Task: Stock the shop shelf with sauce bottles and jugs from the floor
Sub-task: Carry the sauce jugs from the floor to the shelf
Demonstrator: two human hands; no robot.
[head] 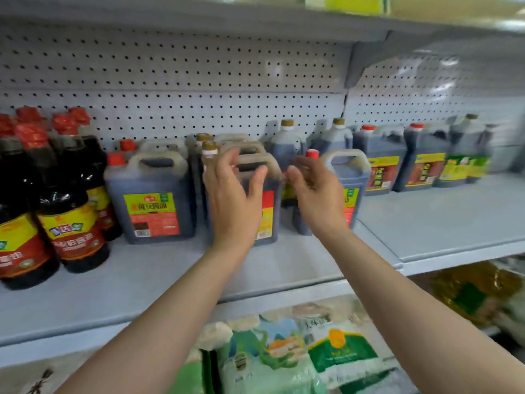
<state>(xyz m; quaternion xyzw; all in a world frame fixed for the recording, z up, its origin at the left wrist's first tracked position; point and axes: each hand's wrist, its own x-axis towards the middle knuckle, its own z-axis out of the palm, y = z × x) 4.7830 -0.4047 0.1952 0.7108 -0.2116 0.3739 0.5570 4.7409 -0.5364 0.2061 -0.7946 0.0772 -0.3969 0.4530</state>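
Observation:
A grey shop shelf [426,223] holds dark sauce jugs and bottles. At its middle stands a dark jug [268,211] with a pale handle and a red and yellow label. My left hand [233,191] is raised in front of this jug with fingers spread near the handle, and whether it touches is unclear. My right hand [315,191] hovers just right of it with fingers loosely curled and nothing in it. Behind that hand stands a red-capped jug [352,183]. Another labelled jug [153,200] stands to the left.
Tall red-capped sauce bottles [68,211] crowd the shelf's left end. More jugs [380,166] line the back right, with bare shelf in front of them. A pegboard back wall and an upper shelf [199,21] close the space above. Rice bags [284,351] lie on the level below.

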